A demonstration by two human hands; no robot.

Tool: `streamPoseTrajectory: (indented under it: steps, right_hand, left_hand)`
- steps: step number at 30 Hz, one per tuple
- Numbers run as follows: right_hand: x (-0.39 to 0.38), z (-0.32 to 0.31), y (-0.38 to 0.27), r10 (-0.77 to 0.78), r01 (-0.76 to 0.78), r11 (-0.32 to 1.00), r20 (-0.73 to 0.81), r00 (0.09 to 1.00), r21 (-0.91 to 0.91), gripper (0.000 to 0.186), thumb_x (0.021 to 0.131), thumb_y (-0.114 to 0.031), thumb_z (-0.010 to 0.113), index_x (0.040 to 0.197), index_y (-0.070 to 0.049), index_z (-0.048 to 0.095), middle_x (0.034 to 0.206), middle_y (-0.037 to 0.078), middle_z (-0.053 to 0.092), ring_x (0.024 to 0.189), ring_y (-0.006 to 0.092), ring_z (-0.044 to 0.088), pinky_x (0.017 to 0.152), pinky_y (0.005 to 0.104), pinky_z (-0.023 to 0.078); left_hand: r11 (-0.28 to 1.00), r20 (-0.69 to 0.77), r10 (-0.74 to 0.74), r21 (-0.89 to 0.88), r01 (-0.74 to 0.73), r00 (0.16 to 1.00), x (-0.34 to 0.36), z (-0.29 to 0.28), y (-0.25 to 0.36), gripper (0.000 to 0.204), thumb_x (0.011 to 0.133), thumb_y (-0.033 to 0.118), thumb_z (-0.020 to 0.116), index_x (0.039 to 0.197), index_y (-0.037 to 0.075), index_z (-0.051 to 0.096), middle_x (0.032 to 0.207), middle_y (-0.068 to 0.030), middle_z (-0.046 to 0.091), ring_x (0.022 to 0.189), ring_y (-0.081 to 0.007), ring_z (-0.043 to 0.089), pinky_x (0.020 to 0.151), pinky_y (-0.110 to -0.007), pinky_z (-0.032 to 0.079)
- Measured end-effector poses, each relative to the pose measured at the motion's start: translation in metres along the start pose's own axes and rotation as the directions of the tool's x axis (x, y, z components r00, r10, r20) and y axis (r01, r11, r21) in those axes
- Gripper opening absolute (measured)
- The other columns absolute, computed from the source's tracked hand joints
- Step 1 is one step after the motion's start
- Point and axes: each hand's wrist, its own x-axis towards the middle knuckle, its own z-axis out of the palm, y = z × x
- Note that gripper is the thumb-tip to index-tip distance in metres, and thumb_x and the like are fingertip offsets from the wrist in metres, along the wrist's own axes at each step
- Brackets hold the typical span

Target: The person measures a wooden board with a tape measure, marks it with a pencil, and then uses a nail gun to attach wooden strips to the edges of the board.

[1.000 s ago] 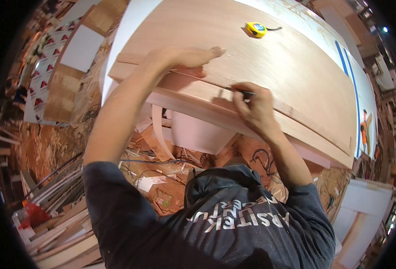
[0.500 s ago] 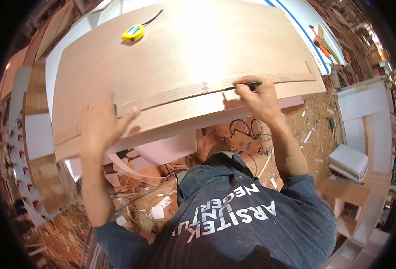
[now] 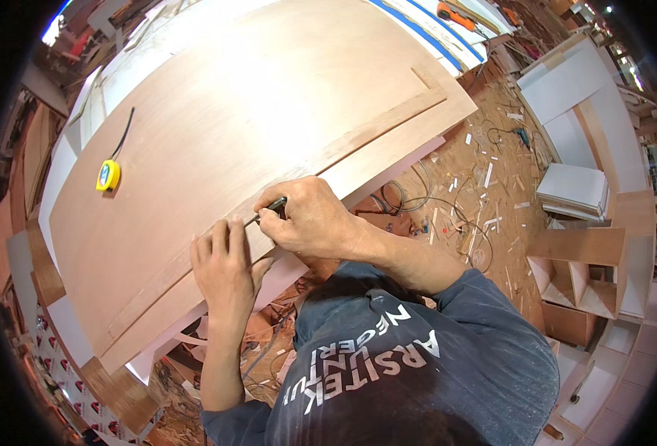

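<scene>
A pale plywood panel [image 3: 157, 126] lies with a long, narrow wooden strip [image 3: 377, 128] along its near edge. My left hand [image 3: 228, 267] rests on the strip, fingers extended and slightly apart, holding nothing. Just right of it, my right hand [image 3: 306, 219] grips a slim dark pen-like tool [image 3: 277, 205], its tip down at the strip's edge beside my left fingertips; I cannot make out the tip clearly. A yellow tape measure [image 3: 108, 175] with a black strap lies on the panel to the left.
An orange-handled tool [image 3: 455, 16] lies on a blue-striped white board [image 3: 417, 30] beyond the panel. At right are stacked white boards [image 3: 570, 189] and wooden box units [image 3: 577, 245]. Cables [image 3: 395, 193], a green power tool [image 3: 520, 136] and offcuts litter the floor.
My right hand has moved left along the strip with the dark tool, now close beside my left hand. The view has shifted, so the panel sits more slanted and the tape measure appears lower.
</scene>
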Motion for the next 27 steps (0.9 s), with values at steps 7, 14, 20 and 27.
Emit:
streamPoseTrajectory:
  steps: [7, 14, 20, 27]
  right_hand:
    - [-0.013, -0.118, 0.058, 0.415, -0.404, 0.909, -0.121, 0.902, 0.101, 0.022, 0.088, -0.011, 0.062, 0.094, 0.005, 0.077, 0.068, 0.012, 0.072, 0.057, 0.0154, 0.067, 0.05, 0.0308, 0.053]
    - [-0.026, -0.261, 0.128, 0.506, -0.543, 0.836, -0.484, 0.714, 0.074, 0.021, 0.09, -0.012, 0.065, 0.099, 0.004, 0.076, 0.078, 0.009, 0.074, 0.061, 0.0085, 0.066, 0.046, 0.0217, 0.047]
    - [-0.022, -0.245, 0.115, 0.473, -0.477, 0.872, -0.43, 0.769, 0.106, 0.022, 0.087, -0.011, 0.064, 0.092, 0.006, 0.076, 0.069, 0.009, 0.071, 0.058, 0.0124, 0.068, 0.051, 0.0264, 0.05]
    - [-0.022, -0.287, 0.146, 0.491, -0.539, 0.839, -0.522, 0.697, 0.069, 0.024, 0.087, -0.013, 0.064, 0.095, 0.007, 0.076, 0.066, 0.007, 0.069, 0.057, 0.013, 0.069, 0.049, 0.0276, 0.051]
  left_hand:
    - [0.998, 0.019, -0.053, 0.032, 0.052, 0.998, 0.0, 0.0, 0.01, 0.09, 0.059, 0.011, 0.088, 0.142, 0.004, 0.055, 0.133, -0.0185, 0.056, 0.115, -0.0395, 0.053, 0.105, -0.051, 0.043]
    - [0.996, 0.012, -0.079, 0.04, 0.079, 0.997, 0.0, 0.01, 0.012, 0.084, 0.061, 0.01, 0.083, 0.14, 0.0, 0.056, 0.135, -0.0215, 0.055, 0.12, -0.0443, 0.051, 0.111, -0.06, 0.039]
    - [0.995, -0.009, -0.077, 0.061, 0.077, 0.997, 0.0, 0.012, 0.013, 0.082, 0.062, 0.008, 0.078, 0.141, 0.0, 0.056, 0.135, -0.0227, 0.055, 0.119, -0.044, 0.052, 0.107, -0.057, 0.042]
    - [0.993, -0.02, -0.096, 0.066, 0.097, 0.995, -0.002, 0.012, 0.016, 0.08, 0.062, 0.008, 0.076, 0.14, 0.0, 0.058, 0.136, -0.0236, 0.056, 0.118, -0.0438, 0.053, 0.107, -0.056, 0.042]
